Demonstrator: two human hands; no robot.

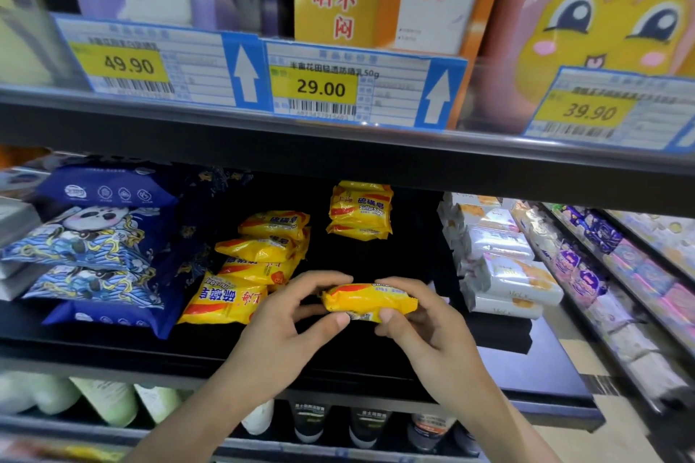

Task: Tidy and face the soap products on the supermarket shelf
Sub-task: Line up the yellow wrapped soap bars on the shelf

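Note:
Both hands hold one yellow sulfur soap pack (370, 300) above the front of the black shelf (376, 259). My left hand (289, 327) pinches its left end between thumb and fingers. My right hand (417, 327) grips its right end the same way. Left of it lies a loose pile of several yellow soap packs (259, 259), some turned upside down. A neat stack of yellow soap packs (361, 209) stands at the back of the shelf, label facing forward.
Blue panda-print packs (97, 256) fill the shelf's left side. White soap packs (504, 274) sit on the right. Price tags (319, 86) line the shelf edge above. Tubes and bottles (312, 421) stand on the shelf below.

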